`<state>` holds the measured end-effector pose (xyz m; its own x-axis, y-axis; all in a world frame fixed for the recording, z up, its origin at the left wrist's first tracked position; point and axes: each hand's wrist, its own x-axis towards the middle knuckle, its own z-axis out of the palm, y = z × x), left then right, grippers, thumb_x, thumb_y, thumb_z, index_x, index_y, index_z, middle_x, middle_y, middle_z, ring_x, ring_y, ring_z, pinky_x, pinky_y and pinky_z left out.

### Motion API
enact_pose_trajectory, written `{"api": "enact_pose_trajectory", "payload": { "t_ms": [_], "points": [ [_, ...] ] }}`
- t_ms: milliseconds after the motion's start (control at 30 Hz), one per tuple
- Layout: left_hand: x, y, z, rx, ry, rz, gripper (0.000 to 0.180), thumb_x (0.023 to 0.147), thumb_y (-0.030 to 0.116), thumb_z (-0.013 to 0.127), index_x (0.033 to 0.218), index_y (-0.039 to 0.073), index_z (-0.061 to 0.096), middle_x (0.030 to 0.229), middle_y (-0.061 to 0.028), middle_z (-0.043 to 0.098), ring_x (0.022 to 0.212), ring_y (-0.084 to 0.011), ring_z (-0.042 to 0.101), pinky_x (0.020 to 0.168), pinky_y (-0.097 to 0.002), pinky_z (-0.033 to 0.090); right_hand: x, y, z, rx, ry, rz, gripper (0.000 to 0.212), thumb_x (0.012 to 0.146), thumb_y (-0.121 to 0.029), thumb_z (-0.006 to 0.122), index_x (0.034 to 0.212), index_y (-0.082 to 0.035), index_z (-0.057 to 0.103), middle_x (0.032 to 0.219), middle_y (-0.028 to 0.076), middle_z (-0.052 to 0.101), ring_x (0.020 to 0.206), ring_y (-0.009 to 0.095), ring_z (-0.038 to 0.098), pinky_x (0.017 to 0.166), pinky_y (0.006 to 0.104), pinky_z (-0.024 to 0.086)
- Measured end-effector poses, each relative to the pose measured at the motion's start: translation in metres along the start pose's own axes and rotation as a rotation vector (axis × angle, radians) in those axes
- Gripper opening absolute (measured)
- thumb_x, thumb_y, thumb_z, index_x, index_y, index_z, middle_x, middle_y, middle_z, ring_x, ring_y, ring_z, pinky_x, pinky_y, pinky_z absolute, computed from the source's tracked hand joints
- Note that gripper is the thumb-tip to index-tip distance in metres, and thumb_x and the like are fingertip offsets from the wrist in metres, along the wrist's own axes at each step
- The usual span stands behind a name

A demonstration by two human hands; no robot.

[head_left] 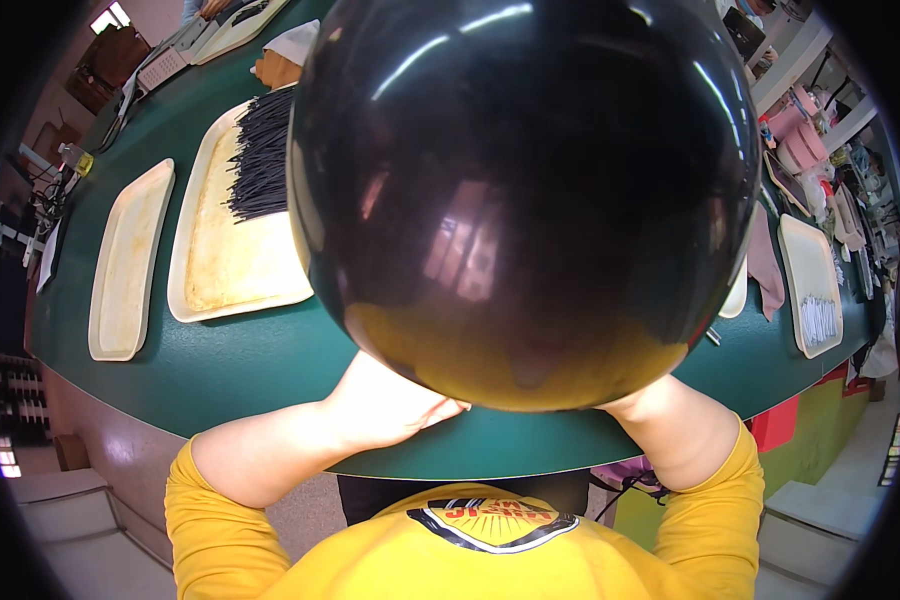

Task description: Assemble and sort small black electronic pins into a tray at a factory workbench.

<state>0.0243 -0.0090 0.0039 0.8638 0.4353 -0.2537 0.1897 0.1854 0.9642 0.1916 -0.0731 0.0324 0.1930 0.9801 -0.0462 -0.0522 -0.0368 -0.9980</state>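
Note:
A large glossy black dome (pixel 530 200) fills the middle of the view and covers most of the work in front of me. Under its lower left edge my left hand (pixel 395 402) rests over the green table, its visible fingers curled inward. Whatever those fingers hold is behind the dome. My right hand (pixel 632 402) is hidden beyond the wrist by the dome's lower right edge, so its fingers do not show. Nearest on the left is a cream tray (pixel 195 270) with a bundle of thin black strips (pixel 263 155) at its far end.
A narrow cream tray (pixel 130 265) lies farther left on the green table (pixel 240 370). At right, another tray (pixel 802 250) holds small whitish pieces (pixel 818 320), beside a pinkish cloth (pixel 764 265). Crowded shelving lines the right side. At the far left another person's hand (pixel 213 8) shows.

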Motion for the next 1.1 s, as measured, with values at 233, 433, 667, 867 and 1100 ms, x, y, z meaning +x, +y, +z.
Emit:
{"api": "enact_pose_trajectory", "payload": {
  "t_ms": [233,433,667,867,1100],
  "points": [
    [0.005,0.004,0.003,-0.482,0.026,0.017,0.006,0.078,-0.003,0.054,0.072,-0.002,0.055,0.056,-0.0091,0.054,0.038,-0.0132,0.048,0.035,-0.0214,0.037,-0.001,0.058,-0.018,-0.004,-0.121,-0.440,0.008,0.078,0.002,0.048,0.075,0.003,0.055,0.068,0.008,0.058,0.060,0.012,0.053,0.059,0.0256,0.045],
    [0.002,0.019,0.005,-0.512,0.030,-0.009,0.006,0.078,-0.002,0.053,0.073,-0.004,0.055,0.057,-0.0116,0.054,0.039,-0.0160,0.052,0.034,-0.0233,0.041,-0.001,0.070,-0.030,-0.221,-0.189,-0.462,0.006,0.074,0.002,0.057,0.078,0.005,0.056,0.074,0.011,0.059,0.069,0.016,0.056,0.068,0.0288,0.045],
    [0.002,0.006,0.000,-0.512,-0.060,0.007,0.004,0.077,-0.003,0.053,0.077,-0.004,0.057,0.057,-0.0132,0.057,0.040,-0.0167,0.054,0.033,-0.0228,0.040,0.003,0.030,-0.019,0.140,0.007,-0.243,0.012,0.077,0.004,0.050,0.088,0.005,0.054,0.082,0.005,0.059,0.071,0.005,0.051,0.061,0.0195,0.042],
    [-0.001,-0.002,0.001,-0.512,0.018,0.050,0.005,0.078,-0.004,0.053,0.077,-0.003,0.057,0.059,-0.0113,0.058,0.038,-0.0113,0.049,0.032,-0.0194,0.033,-0.001,0.016,-0.008,0.051,0.012,-0.312,0.011,0.075,0.002,0.052,0.086,0.005,0.054,0.065,0.001,0.055,0.057,0.002,0.046,0.052,0.0180,0.039],
    [-0.005,0.006,0.004,-0.433,0.037,0.049,0.004,0.078,-0.004,0.053,0.079,-0.002,0.057,0.060,-0.0092,0.058,0.037,-0.0084,0.046,0.033,-0.0188,0.032,-0.001,0.021,-0.018,0.182,-0.132,-0.257,0.014,0.076,0.004,0.048,0.089,0.003,0.052,0.068,-0.001,0.053,0.057,0.002,0.045,0.052,0.0178,0.037]
  ]
}}
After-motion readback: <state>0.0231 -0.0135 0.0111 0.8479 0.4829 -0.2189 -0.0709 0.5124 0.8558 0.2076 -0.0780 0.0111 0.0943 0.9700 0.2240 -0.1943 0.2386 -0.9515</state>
